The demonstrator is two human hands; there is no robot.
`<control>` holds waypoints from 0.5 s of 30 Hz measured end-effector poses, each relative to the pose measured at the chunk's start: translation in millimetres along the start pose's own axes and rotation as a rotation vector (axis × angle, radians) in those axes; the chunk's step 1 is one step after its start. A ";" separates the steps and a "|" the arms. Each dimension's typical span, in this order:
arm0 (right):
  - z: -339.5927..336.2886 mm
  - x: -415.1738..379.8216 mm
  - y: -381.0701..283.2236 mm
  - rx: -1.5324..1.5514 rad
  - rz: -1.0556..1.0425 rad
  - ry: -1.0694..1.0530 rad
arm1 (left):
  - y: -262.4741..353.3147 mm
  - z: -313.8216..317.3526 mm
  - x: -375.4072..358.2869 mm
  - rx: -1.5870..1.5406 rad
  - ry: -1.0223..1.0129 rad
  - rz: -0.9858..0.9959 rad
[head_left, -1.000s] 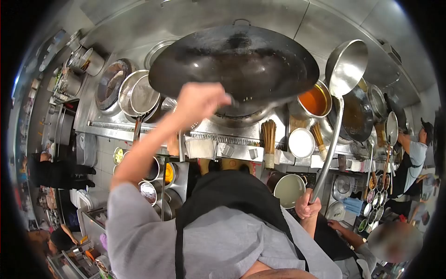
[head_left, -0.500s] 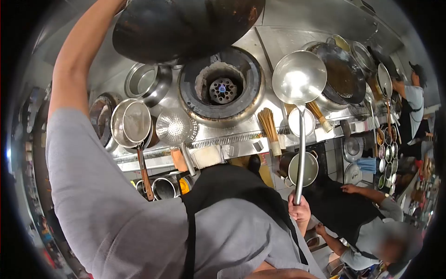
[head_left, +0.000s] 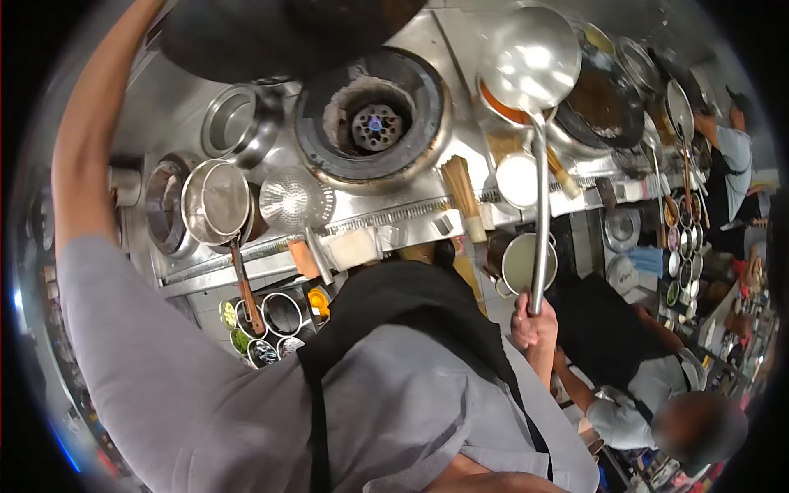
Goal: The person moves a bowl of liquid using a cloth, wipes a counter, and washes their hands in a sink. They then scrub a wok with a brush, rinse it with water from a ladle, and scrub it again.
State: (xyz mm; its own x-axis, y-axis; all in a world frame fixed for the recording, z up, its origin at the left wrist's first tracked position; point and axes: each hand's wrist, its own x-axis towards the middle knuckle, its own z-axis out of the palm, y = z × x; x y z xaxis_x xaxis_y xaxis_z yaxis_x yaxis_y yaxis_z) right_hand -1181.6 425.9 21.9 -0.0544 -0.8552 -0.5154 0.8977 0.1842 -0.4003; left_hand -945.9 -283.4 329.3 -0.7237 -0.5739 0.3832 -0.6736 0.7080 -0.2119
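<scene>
1. The left arm (head_left: 90, 156) is stretched up and away from the body, elbow nearly straight, the grey sleeve ending near the shoulder. The left hand itself is cut off at the top edge of the view, so whether it is clenched cannot be told.
2. The black wok (head_left: 279, 33) hangs at the end of that arm, lifted clear of the stove and tilted, above the back left part of the steel range (head_left: 411, 218).
3. Below the wok's right side the burner ring (head_left: 374, 123) stands uncovered, a small blue flame at its centre.
4. The right hand (head_left: 532, 322) is low, close to the apron, fingers clenched round the end of the ladle (head_left: 530, 57) handle.
5. The ladle's handle rises nearly upright from that fist; its bowl is empty, held over the right back part of the range, in front of a pot of orange liquid (head_left: 493, 103).
6. A strainer (head_left: 292, 201) and a bamboo brush (head_left: 460, 193) lie near the range's front edge.
</scene>
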 end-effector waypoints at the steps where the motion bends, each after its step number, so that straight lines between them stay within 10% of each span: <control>1: 0.4 5.5 -9.7 -0.030 0.033 -0.088 | -12.1 1.7 4.5 0.104 0.048 0.091; 4: 7.0 14.2 -19.9 -0.013 0.029 -0.162 | -10.2 24.3 -20.5 -0.238 0.088 0.258; 7: 7.6 30.1 -43.4 -0.028 0.087 -0.287 | 59.3 6.9 -100.5 -0.252 -0.139 -0.248; 15: 80.3 77.0 -132.9 -0.219 0.011 -0.491 | 211.7 50.4 -301.1 -0.519 0.129 -0.343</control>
State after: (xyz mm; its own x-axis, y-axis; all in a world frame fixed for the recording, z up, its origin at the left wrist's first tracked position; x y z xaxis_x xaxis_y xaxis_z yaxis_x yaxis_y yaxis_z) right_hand -1269.9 296.6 96.2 0.2126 -0.9689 -0.1264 0.7820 0.2463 -0.5726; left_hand -878.1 18.5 123.8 -0.4336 -0.7724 0.4641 -0.6806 0.6182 0.3932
